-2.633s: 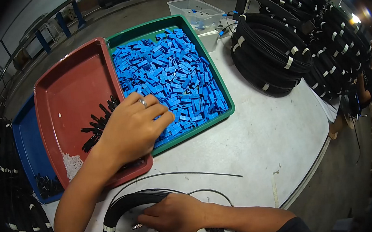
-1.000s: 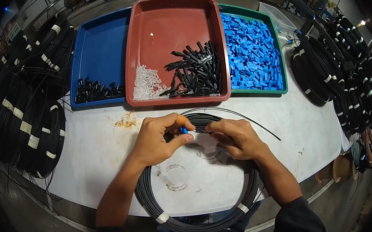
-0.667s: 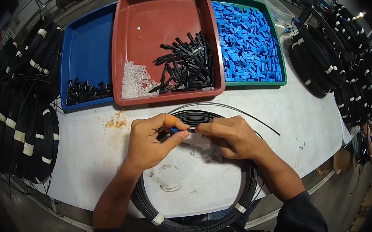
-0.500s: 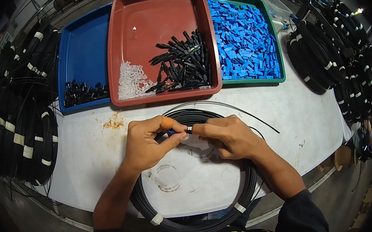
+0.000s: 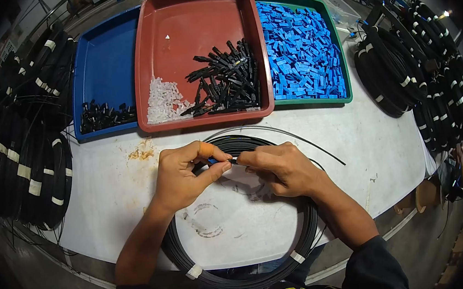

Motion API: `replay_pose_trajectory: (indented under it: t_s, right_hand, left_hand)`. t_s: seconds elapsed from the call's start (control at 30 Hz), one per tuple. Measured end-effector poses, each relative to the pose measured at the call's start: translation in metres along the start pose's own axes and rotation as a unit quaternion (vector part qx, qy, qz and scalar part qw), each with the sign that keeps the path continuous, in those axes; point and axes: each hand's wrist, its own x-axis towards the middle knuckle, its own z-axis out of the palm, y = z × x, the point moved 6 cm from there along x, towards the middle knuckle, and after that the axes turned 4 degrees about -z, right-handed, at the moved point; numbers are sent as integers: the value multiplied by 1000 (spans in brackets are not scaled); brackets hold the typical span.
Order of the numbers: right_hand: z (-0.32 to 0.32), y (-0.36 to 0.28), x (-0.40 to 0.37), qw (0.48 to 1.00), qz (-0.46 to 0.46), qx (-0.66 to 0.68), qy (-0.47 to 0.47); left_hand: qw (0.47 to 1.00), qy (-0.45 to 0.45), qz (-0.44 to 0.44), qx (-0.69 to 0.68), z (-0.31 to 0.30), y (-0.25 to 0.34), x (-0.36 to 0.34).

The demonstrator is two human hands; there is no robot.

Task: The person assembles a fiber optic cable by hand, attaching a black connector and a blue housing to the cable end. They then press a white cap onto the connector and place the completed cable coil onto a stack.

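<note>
My left hand (image 5: 182, 176) pinches a small blue-and-black connector (image 5: 211, 161) between thumb and index finger, an orange wrap around that finger. My right hand (image 5: 289, 170) is closed at the connector's right end, its fingertips meeting those of the left. What the right fingertips grip is mostly hidden behind them; a short dark bit shows in the gap. Under both hands lies a coil of black cable (image 5: 176, 254), bound with white tape (image 5: 195, 271) and hanging over the table's near edge. A loose cable end (image 5: 320, 150) curves out to the right.
Behind the coil stand a blue tray (image 5: 105, 73) with small black parts, a red tray (image 5: 178, 39) with clear pieces and black connector bodies, and a green tray (image 5: 345, 74) full of blue clips. Taped cable coils hang left (image 5: 19, 168) and right (image 5: 393, 70). The white table (image 5: 110, 210) has stains.
My right fingers have closed in slightly toward the left fingertips, covering more of the small piece between them. My left hand keeps its pinch. The view has shifted slightly.
</note>
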Motion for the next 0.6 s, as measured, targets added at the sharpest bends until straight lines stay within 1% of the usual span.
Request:
replay_pose_trajectory:
  t_s: [0.13,0.2,0.23,0.3,0.43,0.5,0.53,0.6]
  right_hand:
    - [1,2,-2,1000,-10,-20,-9]
    - [1,4,-3,1000,-16,-21,-6]
    - [2,5,-5,1000,-21,-16,2]
    - [1,4,-6,999,-28,-12,10]
    - [-3,0,-4,999,-23,-34,13]
    - [-3,1,-5,999,-25,-32,20]
    - [-4,3,-6,999,-23,-28,35]
    - [-3,5,-7,998,-22,-20,50]
  left_hand:
    - [999,-20,30,32,1,3,0]
    - [999,-5,-26,-47,2,-1,0]
    - [999,-4,-25,-47,2,0,0]
    - [993,-14,-54,-105,2,-3,0]
    - [989,-13,-55,-136,3,-6,-2]
    - [979,21,-69,-188,0,-9,-3]
    - [980,21,-70,-188,-1,-9,-2]
    - [991,41,-26,-123,-7,-5,-1]
